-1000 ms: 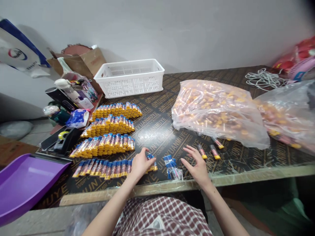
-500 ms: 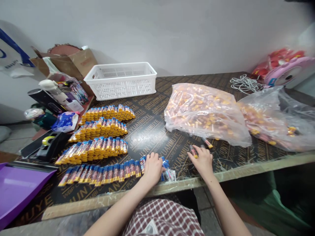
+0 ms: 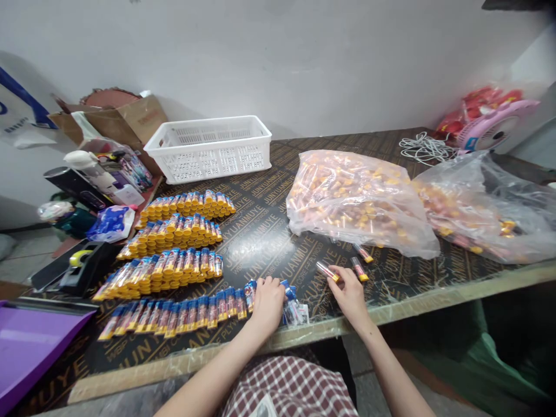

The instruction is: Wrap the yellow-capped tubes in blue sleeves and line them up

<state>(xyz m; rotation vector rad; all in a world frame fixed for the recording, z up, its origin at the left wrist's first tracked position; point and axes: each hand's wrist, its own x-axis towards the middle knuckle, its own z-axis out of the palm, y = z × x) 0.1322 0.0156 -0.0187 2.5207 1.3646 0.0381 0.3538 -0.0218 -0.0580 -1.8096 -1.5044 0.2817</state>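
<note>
My right hand point(image 3: 348, 292) pinches the yellow end of a clear tube point(image 3: 326, 271) just above the table. Two similar tubes with yellow ends lie beyond it, one of them a loose tube point(image 3: 359, 269) close to my fingers. My left hand point(image 3: 268, 300) rests at the right end of a front row of tubes point(image 3: 191, 313) with blue tops and yellow bottoms; its fingers are bent down, and what they hold is hidden. Small blue-and-clear pieces point(image 3: 295, 304) lie just right of it. Several stacked rows of tubes point(image 3: 174, 269) stand behind the front row.
A white basket point(image 3: 212, 159) stands at the back. Large plastic bags point(image 3: 356, 202) of tubes lie right of centre. A pink fan point(image 3: 495, 130) and white cable point(image 3: 428, 147) are back right. On the left are a tape dispenser point(image 3: 84, 269), bottles and a purple dustpan point(image 3: 39, 347).
My right hand has moved slightly left and now has a tube between its fingers. My left hand has stayed at the row's end. The view has shifted a little.
</note>
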